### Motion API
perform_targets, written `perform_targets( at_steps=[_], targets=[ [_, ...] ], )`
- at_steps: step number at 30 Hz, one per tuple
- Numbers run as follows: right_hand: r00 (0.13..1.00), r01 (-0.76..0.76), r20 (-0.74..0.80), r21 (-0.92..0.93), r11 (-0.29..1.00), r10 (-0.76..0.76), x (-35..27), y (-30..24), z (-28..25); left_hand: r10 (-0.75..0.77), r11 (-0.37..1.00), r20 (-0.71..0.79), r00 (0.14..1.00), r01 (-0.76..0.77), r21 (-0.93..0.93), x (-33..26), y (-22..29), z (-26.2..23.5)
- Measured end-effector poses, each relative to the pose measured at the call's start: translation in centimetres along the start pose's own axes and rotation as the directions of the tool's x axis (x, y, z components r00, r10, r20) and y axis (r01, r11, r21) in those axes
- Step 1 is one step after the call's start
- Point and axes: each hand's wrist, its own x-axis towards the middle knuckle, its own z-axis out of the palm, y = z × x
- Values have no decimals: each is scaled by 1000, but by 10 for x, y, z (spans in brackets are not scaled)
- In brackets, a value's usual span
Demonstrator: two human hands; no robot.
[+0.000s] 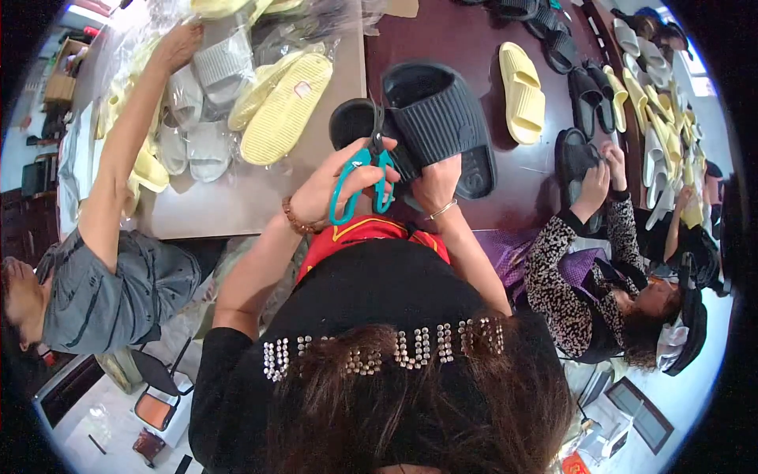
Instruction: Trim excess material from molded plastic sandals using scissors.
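My left hand is closed around a pair of scissors with teal handles, its fingers at the loops and the dark blades pointing away from me. My right hand grips a black ribbed slide slipper at its strap, with some fingers hidden beneath the strap. A second black slipper lies close on the left, partly covered by the scissors and my left hand. The blade tips are beside the strap of the gripped slipper; whether they touch it I cannot tell.
A yellow slipper lies right on the dark red table. Bagged yellow slippers and grey slippers fill the left table. A person on the left reaches over them; another on the right handles a black slipper.
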Motion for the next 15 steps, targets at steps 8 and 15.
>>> perform_targets(
  at_steps=[8,15],
  targets=[
    [996,68,-67,140,988,-59,5,-16,-27,639,-292,206,741,-14,956,7,33,-47],
    [978,207,5,29,978,-207,-1,-13,-24,607,-276,242,757,-85,957,12,29,-57]
  ],
)
